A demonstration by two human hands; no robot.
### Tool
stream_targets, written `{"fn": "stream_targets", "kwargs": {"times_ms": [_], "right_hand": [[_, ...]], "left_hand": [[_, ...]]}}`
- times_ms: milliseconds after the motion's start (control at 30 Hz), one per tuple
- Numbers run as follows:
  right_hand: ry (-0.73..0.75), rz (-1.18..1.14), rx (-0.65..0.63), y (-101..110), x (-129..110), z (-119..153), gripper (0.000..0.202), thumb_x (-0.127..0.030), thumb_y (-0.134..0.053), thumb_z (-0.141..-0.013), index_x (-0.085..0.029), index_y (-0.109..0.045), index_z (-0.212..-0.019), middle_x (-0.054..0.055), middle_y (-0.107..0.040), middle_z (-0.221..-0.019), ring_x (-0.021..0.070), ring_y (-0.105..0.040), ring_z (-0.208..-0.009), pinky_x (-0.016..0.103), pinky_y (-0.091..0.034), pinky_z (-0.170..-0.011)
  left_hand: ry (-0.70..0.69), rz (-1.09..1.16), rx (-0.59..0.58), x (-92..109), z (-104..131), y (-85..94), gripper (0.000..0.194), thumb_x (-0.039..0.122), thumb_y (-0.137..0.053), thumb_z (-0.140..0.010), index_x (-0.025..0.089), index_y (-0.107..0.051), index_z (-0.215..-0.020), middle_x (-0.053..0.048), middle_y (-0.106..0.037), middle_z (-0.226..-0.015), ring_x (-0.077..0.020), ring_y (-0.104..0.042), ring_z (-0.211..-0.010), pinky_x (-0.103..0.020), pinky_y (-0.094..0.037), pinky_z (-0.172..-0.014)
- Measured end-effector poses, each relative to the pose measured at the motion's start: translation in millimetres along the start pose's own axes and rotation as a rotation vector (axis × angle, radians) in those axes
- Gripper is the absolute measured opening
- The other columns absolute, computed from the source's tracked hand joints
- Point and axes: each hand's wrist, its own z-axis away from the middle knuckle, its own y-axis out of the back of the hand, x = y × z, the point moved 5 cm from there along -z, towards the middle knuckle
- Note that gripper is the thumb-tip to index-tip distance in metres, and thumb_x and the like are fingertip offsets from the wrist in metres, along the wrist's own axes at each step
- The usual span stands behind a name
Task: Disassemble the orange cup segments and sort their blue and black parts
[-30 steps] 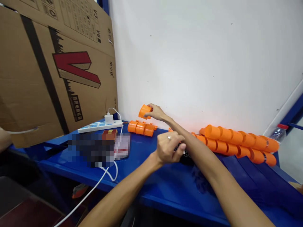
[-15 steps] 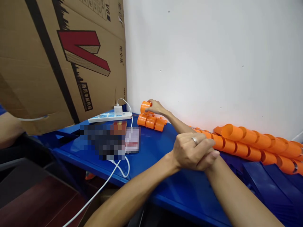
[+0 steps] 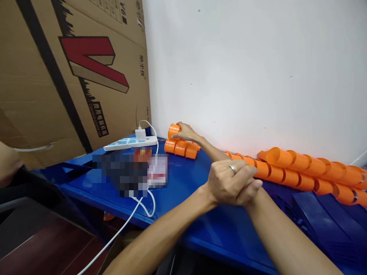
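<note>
My left hand, wearing a ring, is wrapped round my right forearm. Beyond that grip the arm stretches on toward the wall. At its far end my right hand is closed on an orange plastic cup, thumb on the near side. Beneath this cup lies a short row of orange cups on their sides on the blue table. Some of the right hand's fingers are hidden behind the cup.
Long nested rows of orange cups lie along the wall at right, behind dark blue plastic parts. A big cardboard box stands left. Near it are a power strip with a white charger, a cable and blurred items.
The view has shifted slightly, so the scene sits a little farther left. My left hand keeps its hold on the forearm, and my right hand stays on the cup.
</note>
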Motion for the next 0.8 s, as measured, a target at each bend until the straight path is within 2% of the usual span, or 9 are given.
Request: {"fn": "stream_targets", "kwargs": {"times_ms": [133,233,300,400,500,567,633,733,800], "right_hand": [[-0.021,0.016,0.001,7,7,-1,0.076,-0.037,-0.078,-0.086,-0.008,-0.046,-0.148,0.021,-0.058,-0.149,0.029,-0.06,-0.128,0.037,-0.05,-0.104],[-0.058,0.037,0.031,19,15,1,0.078,-0.038,-0.076,-0.09,-0.005,-0.043,-0.152,0.026,-0.051,-0.156,0.0339,-0.055,-0.139,0.043,-0.046,-0.113],[-0.061,0.061,0.078,34,21,6,0.073,-0.039,-0.075,-0.092,-0.006,-0.046,-0.151,0.027,-0.053,-0.154,0.0347,-0.056,-0.137,0.047,-0.046,-0.114],[-0.04,0.134,0.147,70,33,25,0.065,-0.039,-0.075,-0.093,-0.008,-0.053,-0.145,0.024,-0.061,-0.146,0.0333,-0.061,-0.131,0.047,-0.047,-0.112],[-0.067,0.229,0.166,116,51,58,0.05,-0.034,-0.075,-0.092,-0.009,-0.064,-0.134,0.019,-0.07,-0.132,0.031,-0.067,-0.121,0.044,-0.05,-0.106],[-0.131,0.317,0.161,148,66,87,0.038,-0.03,-0.075,-0.092,-0.01,-0.072,-0.124,0.017,-0.075,-0.123,0.0305,-0.07,-0.115,0.042,-0.052,-0.102],[-0.199,0.416,0.142,178,80,120,0.032,-0.027,-0.074,-0.091,-0.01,-0.075,-0.119,0.017,-0.077,-0.119,0.03,-0.072,-0.112,0.04,-0.053,-0.099],[-0.329,0.543,0.06,212,100,172,0.036,-0.024,-0.075,-0.087,-0.012,-0.076,-0.122,0.015,-0.077,-0.121,0.0297,-0.072,-0.112,0.038,-0.054,-0.098],[-0.423,0.583,-0.012,227,113,206,0.049,-0.021,-0.076,-0.082,-0.014,-0.072,-0.13,0.014,-0.075,-0.127,0.0305,-0.071,-0.115,0.039,-0.055,-0.097]], "left_hand": [[-0.01,-0.002,0.038,2,-3,1.6,0.022,0.029,-0.046,-0.104,0.015,-0.063,-0.1,-0.003,-0.065,-0.066,-0.0156,-0.063,-0.056,-0.028,-0.05,-0.057],[-0.006,0.008,0.015,1,-2,0.2,0.018,0.026,-0.047,-0.103,0.016,-0.062,-0.105,-0.003,-0.066,-0.069,-0.0156,-0.063,-0.056,-0.028,-0.049,-0.056],[-0.008,-0.002,-0.01,0,-1,0.2,0.018,0.027,-0.046,-0.104,0.017,-0.061,-0.104,-0.001,-0.064,-0.066,-0.0151,-0.061,-0.053,-0.028,-0.046,-0.054],[-0.012,-0.047,-0.026,-3,-1,4.5,0.018,0.025,-0.045,-0.104,0.018,-0.061,-0.103,0.0,-0.061,-0.063,-0.0142,-0.058,-0.052,-0.027,-0.044,-0.054],[0.045,-0.105,-0.022,-9,-3,11.4,0.016,0.022,-0.047,-0.103,0.018,-0.063,-0.101,0.001,-0.06,-0.063,-0.0129,-0.056,-0.051,-0.027,-0.043,-0.056],[0.088,-0.131,-0.009,-13,-5,15.6,0.017,0.023,-0.048,-0.103,0.02,-0.065,-0.099,0.001,-0.061,-0.064,-0.0122,-0.054,-0.049,-0.026,-0.042,-0.055],[0.074,-0.149,0.001,-14,-7,17.7,0.017,0.022,-0.048,-0.104,0.02,-0.064,-0.099,0.002,-0.059,-0.062,-0.0119,-0.053,-0.048,-0.026,-0.041,-0.054],[0.046,-0.175,0.014,-15,-7,17.8,0.015,0.02,-0.048,-0.103,0.02,-0.062,-0.099,0.004,-0.057,-0.06,-0.0111,-0.051,-0.046,-0.026,-0.04,-0.052],[0.045,-0.193,0.013,-15,-7,16.3,0.013,0.019,-0.049,-0.102,0.02,-0.062,-0.098,0.004,-0.057,-0.06,-0.0108,-0.05,-0.045,-0.025,-0.04,-0.052]]}}
